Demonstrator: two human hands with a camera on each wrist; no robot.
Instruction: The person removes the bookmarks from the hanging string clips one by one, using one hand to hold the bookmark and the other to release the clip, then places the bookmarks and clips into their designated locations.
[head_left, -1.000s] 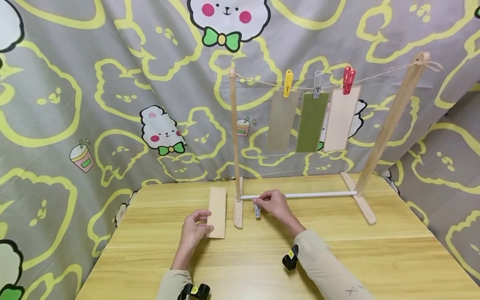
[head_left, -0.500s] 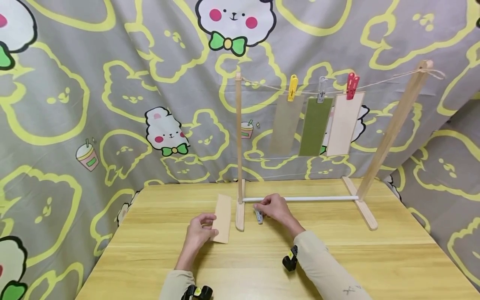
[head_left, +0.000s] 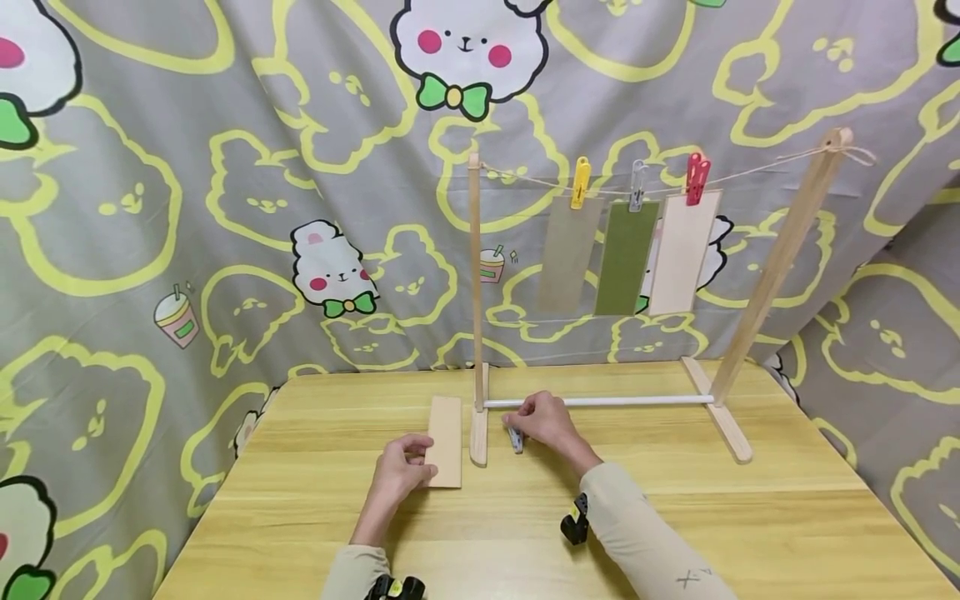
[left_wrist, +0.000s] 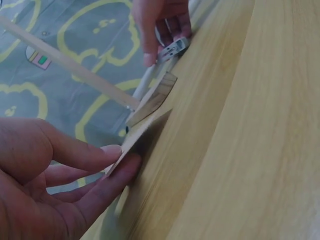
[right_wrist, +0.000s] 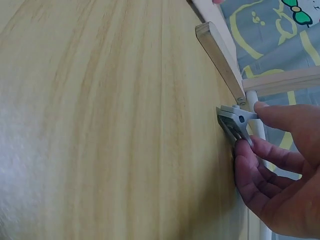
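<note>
At the table's left, my left hand [head_left: 405,471] pinches the left edge of a thin beige rectangular card [head_left: 446,446], thumb on one face and fingers on the other. In the left wrist view the card [left_wrist: 142,135] is tilted, its held edge up off the table. To the right, just past the stand's left foot, my right hand [head_left: 547,421] pinches a grey clothespin [head_left: 515,439] by its handle end. The right wrist view shows thumb and fingertips on the clothespin [right_wrist: 232,122], its tip pointing away from the hand, close over the tabletop.
A wooden stand [head_left: 477,283] with a white crossbar [head_left: 622,401] is at the back. On its string [head_left: 738,175] hang three cards under a yellow clothespin [head_left: 580,183], a grey clothespin [head_left: 637,187] and a red clothespin [head_left: 697,179]. A patterned curtain [head_left: 397,333] is behind.
The left hand has brought the beige card slightly right, closer to the stand's foot, and it tilted on the way. The right hand keeps its pinch on the clothespin, almost in place.
</note>
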